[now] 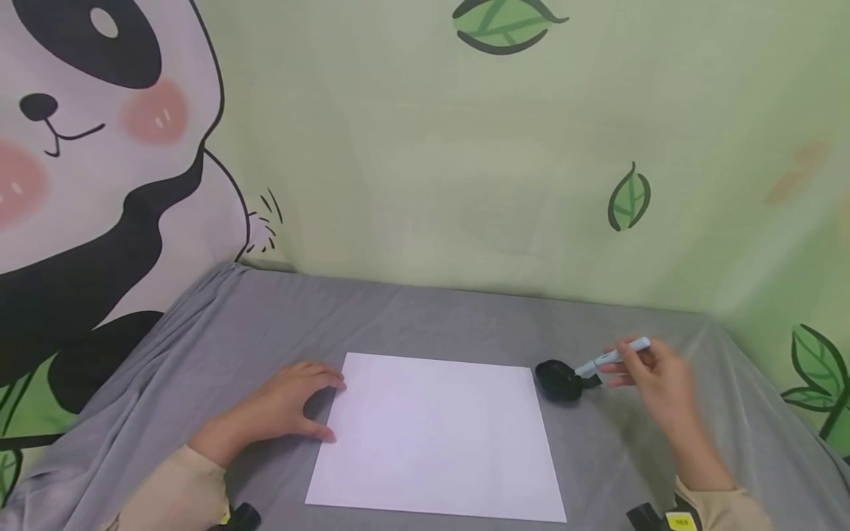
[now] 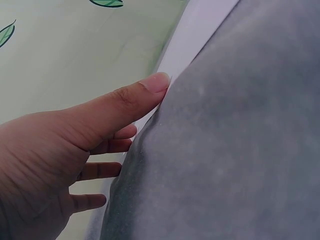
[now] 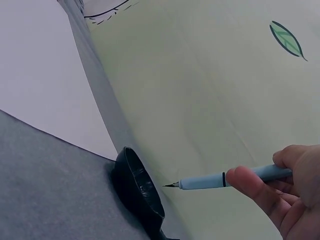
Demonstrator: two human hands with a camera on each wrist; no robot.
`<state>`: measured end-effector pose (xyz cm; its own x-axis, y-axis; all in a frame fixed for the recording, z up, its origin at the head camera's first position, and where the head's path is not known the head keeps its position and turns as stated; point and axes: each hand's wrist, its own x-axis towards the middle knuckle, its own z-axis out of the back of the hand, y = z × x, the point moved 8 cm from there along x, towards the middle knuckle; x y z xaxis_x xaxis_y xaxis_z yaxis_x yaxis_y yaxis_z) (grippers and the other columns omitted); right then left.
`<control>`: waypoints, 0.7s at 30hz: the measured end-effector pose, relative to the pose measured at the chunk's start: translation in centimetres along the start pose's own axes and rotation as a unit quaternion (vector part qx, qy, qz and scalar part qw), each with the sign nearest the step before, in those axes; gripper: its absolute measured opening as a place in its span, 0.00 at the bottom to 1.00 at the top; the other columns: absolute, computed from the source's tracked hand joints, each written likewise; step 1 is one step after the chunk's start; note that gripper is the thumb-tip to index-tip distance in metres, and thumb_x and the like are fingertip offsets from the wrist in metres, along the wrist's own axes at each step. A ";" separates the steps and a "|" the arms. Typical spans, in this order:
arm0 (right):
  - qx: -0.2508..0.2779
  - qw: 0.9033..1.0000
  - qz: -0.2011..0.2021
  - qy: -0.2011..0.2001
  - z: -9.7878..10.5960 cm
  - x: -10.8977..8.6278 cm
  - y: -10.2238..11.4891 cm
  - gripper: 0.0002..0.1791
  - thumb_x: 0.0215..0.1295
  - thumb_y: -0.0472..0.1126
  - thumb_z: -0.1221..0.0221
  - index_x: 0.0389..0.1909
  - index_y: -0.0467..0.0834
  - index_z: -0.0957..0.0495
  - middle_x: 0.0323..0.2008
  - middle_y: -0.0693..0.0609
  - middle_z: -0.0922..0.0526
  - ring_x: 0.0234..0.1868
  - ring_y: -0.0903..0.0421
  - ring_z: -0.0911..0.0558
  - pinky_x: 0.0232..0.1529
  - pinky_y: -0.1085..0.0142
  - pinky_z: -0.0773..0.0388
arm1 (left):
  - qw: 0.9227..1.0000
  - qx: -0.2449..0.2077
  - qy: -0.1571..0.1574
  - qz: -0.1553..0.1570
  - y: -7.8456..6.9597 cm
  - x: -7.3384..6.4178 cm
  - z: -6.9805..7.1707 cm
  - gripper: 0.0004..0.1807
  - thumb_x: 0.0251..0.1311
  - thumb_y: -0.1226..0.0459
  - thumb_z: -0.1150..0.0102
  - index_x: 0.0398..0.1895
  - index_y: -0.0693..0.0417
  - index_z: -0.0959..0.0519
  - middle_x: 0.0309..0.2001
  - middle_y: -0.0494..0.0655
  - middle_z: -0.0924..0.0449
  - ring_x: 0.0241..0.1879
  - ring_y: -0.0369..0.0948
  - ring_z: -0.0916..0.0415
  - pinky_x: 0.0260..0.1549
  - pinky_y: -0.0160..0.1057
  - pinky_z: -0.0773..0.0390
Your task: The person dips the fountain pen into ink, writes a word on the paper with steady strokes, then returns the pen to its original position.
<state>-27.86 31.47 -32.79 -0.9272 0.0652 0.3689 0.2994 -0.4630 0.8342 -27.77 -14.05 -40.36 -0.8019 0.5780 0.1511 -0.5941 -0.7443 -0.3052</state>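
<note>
A white sheet of paper [image 1: 434, 435] lies flat on the grey cloth. My left hand [image 1: 285, 402] is at its left edge, thumb and fingertips touching the border, fingers spread; the left wrist view shows the thumb [image 2: 135, 95] on the paper's rim. In my right hand [image 1: 664, 383] is a slim light blue pen [image 3: 205, 181], pinched between thumb and fingers, its dark pointed tip directed left. Just right of the paper sits a black ladle-like bowl [image 1: 556, 382] with a short handle. The pen tip appears apart from the bowl in the right wrist view.
Grey cloth [image 1: 412, 313] covers the table and falls in folds at both sides. Behind it stands a pale green backdrop [image 1: 412, 162] printed with leaves and a large panda [image 1: 86, 169]. Straps with black devices [image 1: 664, 520] are worn at both wrists.
</note>
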 end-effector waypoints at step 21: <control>-0.006 0.999 0.000 0.036 -2.1 -0.3 -1.5 0.13 0.71 0.37 0.48 0.45 0.28 0.29 0.32 0.78 0.19 0.29 0.71 0.15 0.20 0.69 0.21 | 1.000 0.001 -0.003 -0.003 0.1 -0.1 0.0 0.37 0.38 0.42 0.27 0.51 0.53 0.21 0.55 0.48 0.22 0.58 0.51 0.28 0.57 0.57 0.30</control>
<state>-28.53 30.30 -34.96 -0.9410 0.0004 0.3383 0.2977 -0.4741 0.8286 -27.74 -14.12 -40.43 -0.7982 0.5810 0.1591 -0.5996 -0.7410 -0.3023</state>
